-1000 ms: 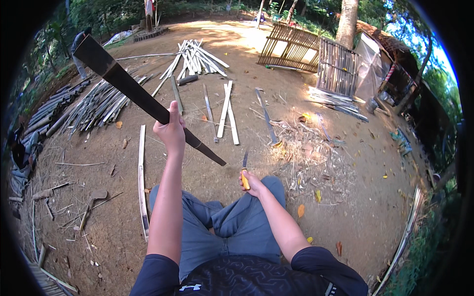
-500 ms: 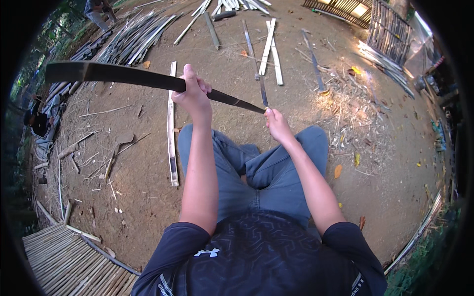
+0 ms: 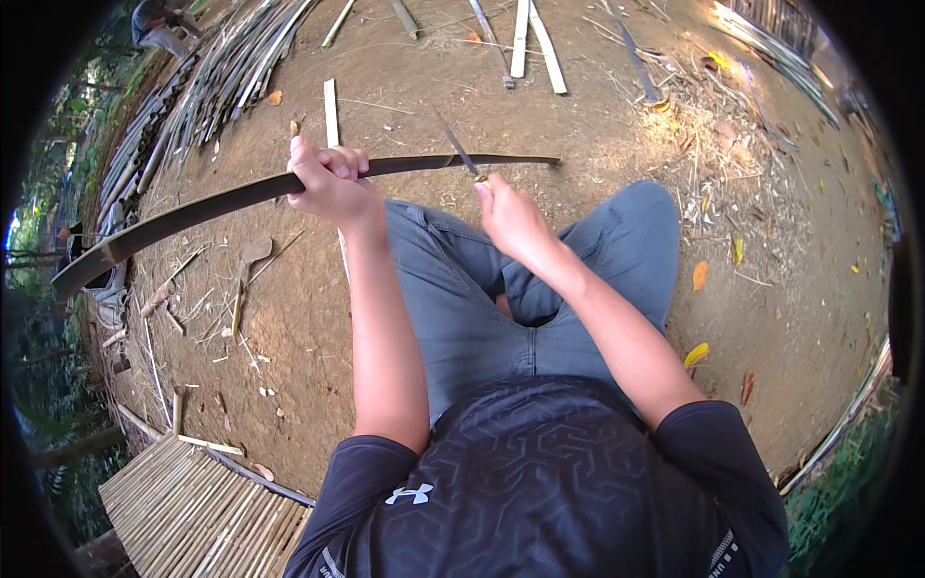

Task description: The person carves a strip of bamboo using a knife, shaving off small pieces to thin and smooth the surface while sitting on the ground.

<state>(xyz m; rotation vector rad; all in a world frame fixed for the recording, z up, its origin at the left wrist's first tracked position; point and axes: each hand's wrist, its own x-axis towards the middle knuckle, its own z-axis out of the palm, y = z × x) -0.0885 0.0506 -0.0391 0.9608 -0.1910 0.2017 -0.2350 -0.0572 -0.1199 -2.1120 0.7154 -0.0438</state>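
Spreading across the frame, brown earth (image 3: 308, 385) bears shavings (image 3: 713, 135) at upper right, a slatted platform (image 3: 207, 511) at lower left; left fingers (image 3: 352, 162) clamp a dark strip (image 3: 231, 201) left of centre, right fingers (image 3: 499, 188) a knife (image 3: 457, 144).

Outdoor work yard (image 3: 617, 130), bare dirt ground (image 3: 303, 385), piled long strips (image 3: 236, 72), scattered shavings (image 3: 708, 140), probably trees (image 3: 72, 125) along the dim edge

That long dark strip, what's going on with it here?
A seated person holds the dark strip in the left hand and a knife in the right hand. In this view the knife crosses the dark strip; whether they touch is hard to tell. Pale strips lie on the ground ahead.
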